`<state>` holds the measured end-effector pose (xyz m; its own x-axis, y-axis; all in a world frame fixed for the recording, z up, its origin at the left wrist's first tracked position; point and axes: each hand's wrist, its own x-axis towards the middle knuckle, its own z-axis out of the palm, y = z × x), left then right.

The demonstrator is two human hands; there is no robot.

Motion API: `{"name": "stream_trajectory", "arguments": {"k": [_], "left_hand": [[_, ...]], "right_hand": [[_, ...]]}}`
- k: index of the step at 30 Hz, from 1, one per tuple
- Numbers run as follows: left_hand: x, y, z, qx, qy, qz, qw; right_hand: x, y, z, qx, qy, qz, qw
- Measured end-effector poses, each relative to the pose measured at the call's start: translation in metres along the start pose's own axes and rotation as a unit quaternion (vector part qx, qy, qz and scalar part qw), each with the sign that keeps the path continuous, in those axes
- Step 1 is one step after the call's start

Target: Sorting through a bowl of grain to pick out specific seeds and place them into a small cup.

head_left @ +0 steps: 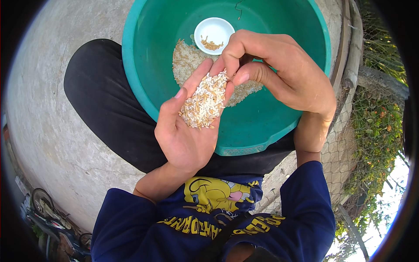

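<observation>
My left hand is palm up and slightly cupped, holding a small heap of rice grains, white mixed with brown unhusked ones. Above its fingertips my right hand is closed, thumb and index finger pinched at the edge of the heap. Whatever sits in that pinch is too small to make out. Both hands are over a large green basin, where more rice is spread, partly hidden by my hands. A small white bowl stands in the basin just beyond my fingers, with some brown unhusked grains inside.
Beneath the basin my dark-trousered legs are bent. Pale concrete floor extends to the left, with a bicycle or motorbike at the lower left. Along the right run wooden poles, wire mesh and green plants.
</observation>
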<state>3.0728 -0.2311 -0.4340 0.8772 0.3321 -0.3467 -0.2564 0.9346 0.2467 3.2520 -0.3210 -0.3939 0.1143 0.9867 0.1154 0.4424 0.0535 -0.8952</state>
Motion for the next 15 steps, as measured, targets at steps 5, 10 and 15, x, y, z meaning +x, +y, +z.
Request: {"name": "stream_trajectory", "arguments": {"k": [5,10,15], "left_hand": [[-0.0011,0.0023,0.0009,0.025,0.003,-0.011,1.000],[-0.0013,0.0026,0.0004,0.032,-0.013,-0.016,0.999],[-0.0008,0.0028,0.0058,0.042,0.004,-0.020,0.999]], "right_hand": [[-0.0011,0.0009,-0.0010,0.020,0.013,0.046,0.999],[-0.0011,0.0004,-0.0048,0.039,0.010,0.059,0.997],[-0.0013,-0.0001,-0.0050,0.014,0.044,0.086,0.995]]}}
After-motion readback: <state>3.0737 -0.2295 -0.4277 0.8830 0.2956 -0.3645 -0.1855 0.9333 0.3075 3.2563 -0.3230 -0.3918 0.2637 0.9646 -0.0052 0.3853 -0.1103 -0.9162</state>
